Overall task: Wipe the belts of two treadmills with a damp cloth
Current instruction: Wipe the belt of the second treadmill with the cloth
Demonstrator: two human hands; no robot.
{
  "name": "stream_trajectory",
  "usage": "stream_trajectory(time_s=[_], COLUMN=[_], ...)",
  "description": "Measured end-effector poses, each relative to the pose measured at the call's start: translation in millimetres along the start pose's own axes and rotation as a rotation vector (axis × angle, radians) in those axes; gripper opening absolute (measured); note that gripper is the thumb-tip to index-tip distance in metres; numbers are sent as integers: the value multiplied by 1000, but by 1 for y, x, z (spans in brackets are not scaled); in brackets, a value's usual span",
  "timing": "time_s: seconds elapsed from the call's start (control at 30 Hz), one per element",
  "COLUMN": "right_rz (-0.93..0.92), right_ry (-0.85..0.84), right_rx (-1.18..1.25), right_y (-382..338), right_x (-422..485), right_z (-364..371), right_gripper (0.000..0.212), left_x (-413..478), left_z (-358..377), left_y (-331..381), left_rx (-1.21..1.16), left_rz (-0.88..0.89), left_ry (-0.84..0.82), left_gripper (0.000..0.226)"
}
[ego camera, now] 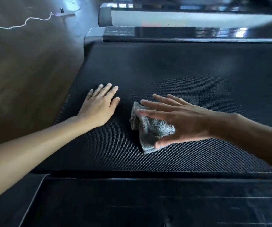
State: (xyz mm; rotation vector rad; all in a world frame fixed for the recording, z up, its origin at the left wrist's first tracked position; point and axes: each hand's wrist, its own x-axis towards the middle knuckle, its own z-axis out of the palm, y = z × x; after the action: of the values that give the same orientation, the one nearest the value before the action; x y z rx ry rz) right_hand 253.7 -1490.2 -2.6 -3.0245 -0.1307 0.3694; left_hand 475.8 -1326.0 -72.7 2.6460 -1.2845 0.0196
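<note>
Your left hand [99, 110] lies flat, palm down, fingers straight, on the black treadmill belt [181, 71] near its left edge. Your right hand [181, 122] is splayed wide over the crumpled grey cloth [151, 128], touching it and gripping nothing. The cloth sits on the belt just beside the left hand, with a second treadmill [181, 18] beyond.

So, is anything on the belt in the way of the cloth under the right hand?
Only the left hand, flat on the belt left of the cloth, apart from it. Elsewhere nothing visible blocks it.
</note>
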Motion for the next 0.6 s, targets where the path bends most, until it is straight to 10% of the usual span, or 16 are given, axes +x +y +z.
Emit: stream_trajectory(time_s=[0.17, 0.43, 0.6], right_rz=[-151, 260, 155], right_ry=[103, 337, 343], right_rx=[-60, 50, 10], right_y=[4, -15, -13], right_x=[20, 47, 38], right_z=[18, 41, 45], right_gripper=[88, 80, 87], left_x=[0, -1, 1], left_z=[-1, -1, 0], left_y=[1, 2, 1], left_rx=[8, 27, 11], left_rz=[-4, 14, 10], left_ry=[8, 44, 54], left_gripper=[54, 53, 52])
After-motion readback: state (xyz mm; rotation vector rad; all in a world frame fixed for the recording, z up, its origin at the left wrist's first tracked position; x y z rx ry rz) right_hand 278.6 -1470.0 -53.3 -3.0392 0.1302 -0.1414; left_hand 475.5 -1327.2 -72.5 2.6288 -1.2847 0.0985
